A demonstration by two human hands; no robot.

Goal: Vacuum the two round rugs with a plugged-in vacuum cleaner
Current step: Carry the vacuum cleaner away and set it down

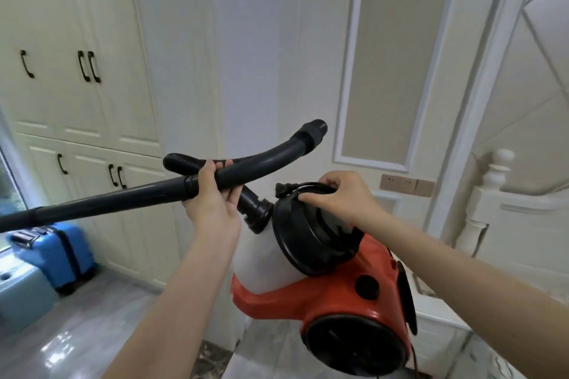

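An orange and white vacuum cleaner (332, 292) with a black lid hangs in the air in front of me. My right hand (335, 194) grips the black handle on its top, where the coiled power cord and its plug (281, 188) sit. My left hand (212, 194) holds the black hose (277, 152) and the black wand (92, 203) bunched together where they cross. The wand runs off to the left edge; the hose end points up to the right. No rug is in view.
Cream cupboards with black handles (89, 66) fill the left wall. A blue suitcase (55, 252) stands on the glossy grey floor at lower left. A beige wall socket panel (406, 184) sits behind the vacuum cleaner. A white stair post (498, 175) stands at right.
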